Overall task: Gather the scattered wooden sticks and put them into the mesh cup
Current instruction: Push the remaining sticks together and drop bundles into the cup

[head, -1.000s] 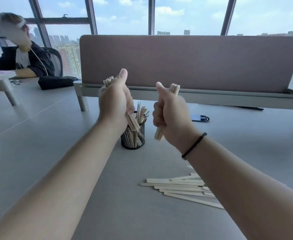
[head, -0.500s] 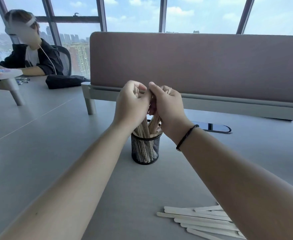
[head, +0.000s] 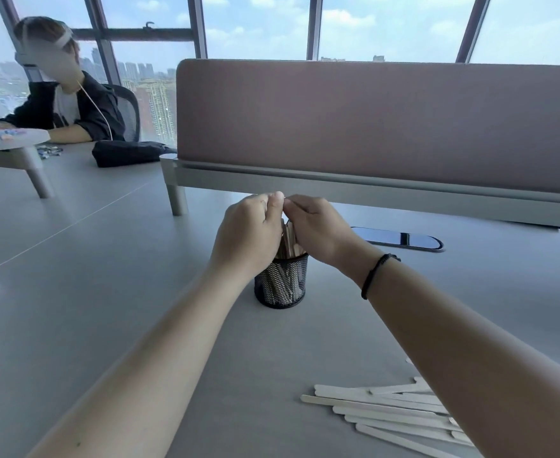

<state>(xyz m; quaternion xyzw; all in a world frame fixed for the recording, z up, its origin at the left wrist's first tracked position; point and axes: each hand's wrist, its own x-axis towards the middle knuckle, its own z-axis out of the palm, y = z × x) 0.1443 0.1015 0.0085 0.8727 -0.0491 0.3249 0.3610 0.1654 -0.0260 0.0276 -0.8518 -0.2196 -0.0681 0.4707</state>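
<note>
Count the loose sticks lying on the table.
8 at least, in one pile near the front right of the table, flat and overlapping beside the right forearm. The arm covers the pile's right end, so more may be hidden.

A second earlier I held a bundle of sticks upright in each fist, apart and above the table. My left hand and right hand came together over the mesh cup, and the sticks sank deeper into it, only short tops showing between my knuckles.
</note>
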